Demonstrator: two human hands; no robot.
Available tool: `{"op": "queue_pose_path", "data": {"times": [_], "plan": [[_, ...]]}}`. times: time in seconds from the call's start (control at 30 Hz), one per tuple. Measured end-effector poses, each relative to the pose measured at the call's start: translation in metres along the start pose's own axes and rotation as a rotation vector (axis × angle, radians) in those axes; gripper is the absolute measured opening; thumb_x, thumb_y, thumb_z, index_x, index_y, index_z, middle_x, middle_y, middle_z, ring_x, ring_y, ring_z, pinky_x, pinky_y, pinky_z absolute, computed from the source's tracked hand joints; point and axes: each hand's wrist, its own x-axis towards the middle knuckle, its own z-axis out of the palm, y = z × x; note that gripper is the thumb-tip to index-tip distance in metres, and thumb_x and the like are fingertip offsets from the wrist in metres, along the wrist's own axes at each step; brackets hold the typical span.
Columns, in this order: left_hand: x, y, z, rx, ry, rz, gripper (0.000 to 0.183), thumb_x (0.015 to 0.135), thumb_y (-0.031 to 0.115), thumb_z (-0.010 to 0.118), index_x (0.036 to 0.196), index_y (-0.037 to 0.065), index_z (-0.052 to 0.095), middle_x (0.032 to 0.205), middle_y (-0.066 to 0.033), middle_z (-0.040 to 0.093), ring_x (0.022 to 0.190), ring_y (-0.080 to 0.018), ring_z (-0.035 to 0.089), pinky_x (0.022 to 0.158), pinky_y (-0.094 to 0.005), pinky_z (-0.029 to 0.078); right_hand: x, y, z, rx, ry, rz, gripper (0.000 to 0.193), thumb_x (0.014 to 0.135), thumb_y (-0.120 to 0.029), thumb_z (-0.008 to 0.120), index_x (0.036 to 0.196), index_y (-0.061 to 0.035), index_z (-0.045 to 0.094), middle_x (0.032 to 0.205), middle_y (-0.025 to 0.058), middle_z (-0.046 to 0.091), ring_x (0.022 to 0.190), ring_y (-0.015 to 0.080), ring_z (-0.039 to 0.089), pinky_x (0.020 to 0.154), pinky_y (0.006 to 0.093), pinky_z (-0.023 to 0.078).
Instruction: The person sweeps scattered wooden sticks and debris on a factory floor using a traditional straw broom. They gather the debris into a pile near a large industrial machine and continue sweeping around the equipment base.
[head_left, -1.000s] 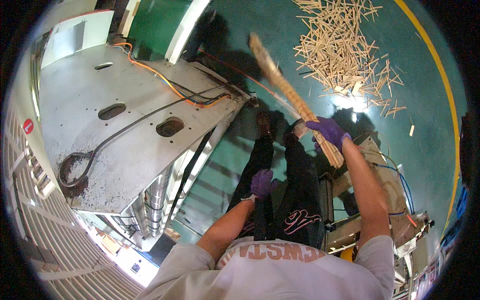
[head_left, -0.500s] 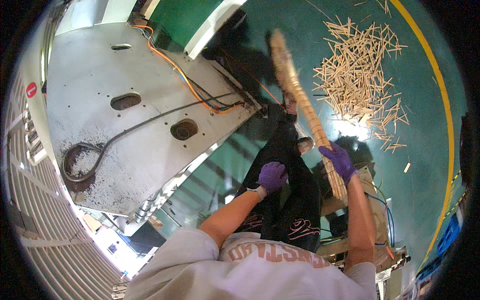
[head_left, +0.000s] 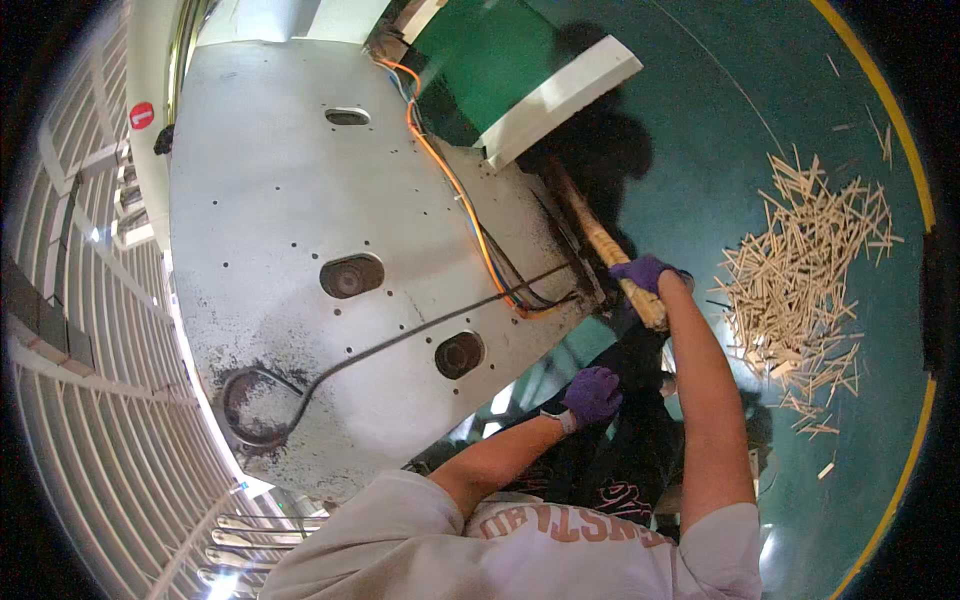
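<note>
In my purple-gloved right hand (head_left: 648,272) is a long tan straw broom (head_left: 598,236) with a bound handle, gripped near its nearer end. The broom slants away to the upper left, along the edge of the large grey metal plate (head_left: 270,200). Its far end is lost in the dark shadow there. My left hand (head_left: 592,395), also in a purple glove, is curled closed over my dark trouser leg, with nothing seen in it. A loose heap of thin wooden sticks (head_left: 800,270) lies on the green floor to the right of my right hand.
Orange and dark cables (head_left: 455,185) run over the plate, which has several oval holes. A white beam (head_left: 560,100) juts out past its far edge. A yellow line (head_left: 890,100) curves along the floor at right. White slatted racks (head_left: 100,400) stand at left.
My right hand has carried the broom farther forward, its far end going into the shadow beside the plate. The view has shifted left, and my left hand stays over my leg.
</note>
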Motion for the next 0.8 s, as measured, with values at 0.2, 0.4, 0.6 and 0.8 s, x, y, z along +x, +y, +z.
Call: {"op": "queue_pose_path", "data": {"times": [0.2, 0.4, 0.6, 0.8], "plan": [[0.032, 0.020, -0.023, -0.139, 0.109, 0.006, 0.034, 0.078, 0.033, 0.059, 0.093, 0.003, 0.062, 0.091, -0.0199, 0.060, 0.087, -0.0394, 0.057, 0.081, -0.0497, 0.045, -0.044, 0.088, 0.010, 0.655, -0.024, 0.172, 0.057, 0.078, -0.051, 0.065, 0.103, 0.0011, 0.061, 0.089, 0.0143, 0.066, 0.076, 0.0256, 0.064, 0.068, 0.0388, 0.050], [0.024, 0.004, -0.004, -0.090, -0.026, -0.099, 0.028, 0.075, 0.032, 0.060, 0.083, 0.005, 0.064, 0.080, -0.0179, 0.060, 0.081, -0.0357, 0.058, 0.071, -0.0483, 0.047, -0.131, 0.050, 0.081, 0.797, 0.332, -0.033, 0.043, 0.085, -0.038, 0.063, 0.108, -0.0019, 0.060, 0.079, 0.0042, 0.058, 0.067, 0.0137, 0.054, 0.060, 0.0284, 0.046], [0.030, 0.002, -0.025, 0.033, 0.059, -0.098, 0.030, 0.077, 0.034, 0.058, 0.088, 0.007, 0.065, 0.089, -0.0165, 0.061, 0.085, -0.0354, 0.058, 0.075, -0.0489, 0.047, -0.017, 0.070, 0.028, 0.031, 0.165, -0.261, 0.054, 0.082, -0.047, 0.062, 0.095, 0.0055, 0.063, 0.077, 0.0158, 0.064, 0.073, 0.0287, 0.062, 0.067, 0.0356, 0.048], [0.015, 0.016, -0.029, 0.015, 0.030, -0.164, 0.030, 0.079, 0.035, 0.057, 0.088, 0.007, 0.064, 0.090, -0.0179, 0.061, 0.085, -0.0365, 0.059, 0.073, -0.0491, 0.047, -0.098, 0.110, -0.019, 0.758, -0.020, 0.221, 0.058, 0.076, -0.054, 0.066, 0.092, 0.0016, 0.063, 0.074, 0.0169, 0.063, 0.065, 0.0272, 0.065, 0.056, 0.0402, 0.053]]}}
